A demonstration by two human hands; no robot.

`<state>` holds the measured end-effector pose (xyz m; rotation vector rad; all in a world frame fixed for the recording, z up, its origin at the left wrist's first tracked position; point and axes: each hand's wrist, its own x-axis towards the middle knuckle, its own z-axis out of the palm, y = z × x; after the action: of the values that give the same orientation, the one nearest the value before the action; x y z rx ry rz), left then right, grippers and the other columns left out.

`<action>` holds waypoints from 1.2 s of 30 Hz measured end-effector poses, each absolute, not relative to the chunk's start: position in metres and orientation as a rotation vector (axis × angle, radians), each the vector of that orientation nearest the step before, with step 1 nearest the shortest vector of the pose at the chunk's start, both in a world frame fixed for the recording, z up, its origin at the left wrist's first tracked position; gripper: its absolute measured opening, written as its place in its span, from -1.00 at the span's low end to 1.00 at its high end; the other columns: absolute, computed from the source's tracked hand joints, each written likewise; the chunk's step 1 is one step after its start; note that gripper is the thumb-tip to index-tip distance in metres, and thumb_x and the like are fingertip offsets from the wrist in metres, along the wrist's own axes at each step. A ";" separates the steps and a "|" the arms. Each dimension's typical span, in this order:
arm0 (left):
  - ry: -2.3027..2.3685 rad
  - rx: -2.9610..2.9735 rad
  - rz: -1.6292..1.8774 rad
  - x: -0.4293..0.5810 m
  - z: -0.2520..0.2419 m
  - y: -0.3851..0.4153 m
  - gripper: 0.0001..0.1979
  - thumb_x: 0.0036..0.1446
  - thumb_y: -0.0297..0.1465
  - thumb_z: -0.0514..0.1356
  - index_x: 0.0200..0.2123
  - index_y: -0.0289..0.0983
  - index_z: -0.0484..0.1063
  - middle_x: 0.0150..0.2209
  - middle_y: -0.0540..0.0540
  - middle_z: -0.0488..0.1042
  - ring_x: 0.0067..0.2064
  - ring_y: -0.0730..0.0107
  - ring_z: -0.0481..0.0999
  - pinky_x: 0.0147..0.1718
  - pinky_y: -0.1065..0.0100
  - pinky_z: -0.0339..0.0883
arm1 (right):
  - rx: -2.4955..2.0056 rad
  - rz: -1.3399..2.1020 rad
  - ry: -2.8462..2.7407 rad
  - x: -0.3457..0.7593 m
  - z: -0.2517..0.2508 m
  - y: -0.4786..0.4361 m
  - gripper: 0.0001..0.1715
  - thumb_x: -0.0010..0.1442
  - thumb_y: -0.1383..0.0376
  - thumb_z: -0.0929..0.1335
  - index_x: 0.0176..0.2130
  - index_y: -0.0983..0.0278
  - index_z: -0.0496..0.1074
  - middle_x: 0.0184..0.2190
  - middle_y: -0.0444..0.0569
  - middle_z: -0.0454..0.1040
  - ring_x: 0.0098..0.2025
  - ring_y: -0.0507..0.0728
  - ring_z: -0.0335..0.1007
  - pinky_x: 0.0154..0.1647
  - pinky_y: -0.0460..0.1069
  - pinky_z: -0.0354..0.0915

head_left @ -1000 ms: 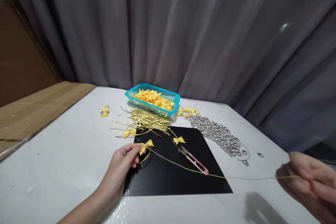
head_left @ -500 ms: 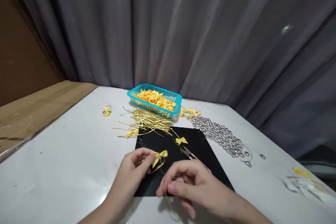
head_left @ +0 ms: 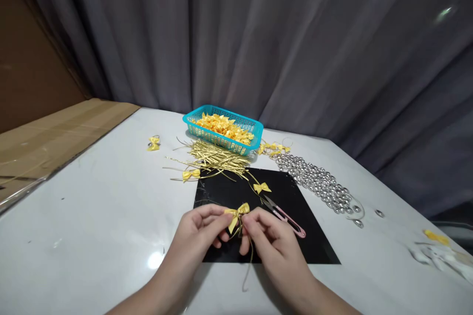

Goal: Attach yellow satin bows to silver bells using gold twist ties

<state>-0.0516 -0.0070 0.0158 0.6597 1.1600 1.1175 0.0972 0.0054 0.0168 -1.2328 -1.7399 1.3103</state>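
Observation:
A yellow ribbon bow (head_left: 238, 213) is pinched by its left side between the thumb and fingers of my left hand (head_left: 205, 229), above a black mat (head_left: 314, 248). My right hand (head_left: 271, 236) is closed at the bow's right side, its thumb and finger on the thin gold cord (head_left: 251, 256) at the knot. One end of that cord dangles below the fingers. Pink-handled thread snips (head_left: 286, 217) lie on the mat just beyond my right hand. Another yellow bow (head_left: 262, 187) rests near the mat's far edge.
Behind the mat lies a pile of gold cords (head_left: 218, 156), with a turquoise basket (head_left: 195, 130) of yellow bows beyond. Silver beads (head_left: 318, 179) spread at the right. A bow with a bead (head_left: 153, 143) sits far left. Yellow and white pieces (head_left: 438, 237) lie at the right edge.
My right hand has moved up and left to meet the bow and now pinches the cord beside it. The snips' handles have come into sight. The view has tilted slightly.

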 end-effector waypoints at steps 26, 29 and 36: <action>1.251 0.966 1.172 -0.050 0.018 -0.011 -0.84 0.00 -0.34 0.22 -0.52 -0.31 0.42 -0.55 0.04 0.38 -0.50 0.55 0.31 -0.51 0.53 0.24 | -1.186 1.346 -1.921 0.098 0.012 -0.005 -0.66 0.24 0.19 0.15 -0.49 0.31 0.23 -0.67 -0.21 0.08 -0.62 -0.06 -0.07 -0.63 -0.14 -0.08; 1.260 0.985 1.188 -0.049 0.017 -0.011 -0.83 0.01 -0.34 0.21 -0.53 -0.31 0.41 -0.57 0.04 0.38 -0.51 0.55 0.32 -0.50 0.52 0.24 | -1.220 1.334 -1.881 0.096 0.014 -0.006 -0.66 0.22 0.20 0.16 -0.51 0.31 0.23 -0.69 -0.22 0.06 -0.64 -0.07 -0.09 -0.65 -0.14 -0.12; 1.129 1.046 1.114 -0.047 0.014 -0.015 -0.82 0.04 -0.30 0.20 -0.46 -0.32 0.40 -0.54 -0.01 0.41 -0.47 0.46 0.42 -0.47 0.45 0.28 | -1.212 1.427 -1.679 0.093 0.007 -0.007 -0.61 0.23 0.09 0.17 -0.48 0.32 0.21 -0.69 -0.25 0.04 -0.66 -0.09 -0.12 -0.67 -0.14 -0.14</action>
<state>-0.0474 -0.0147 0.0140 1.0459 1.1285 1.1135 0.0932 -0.0072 0.0065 -1.2121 -1.6793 1.4266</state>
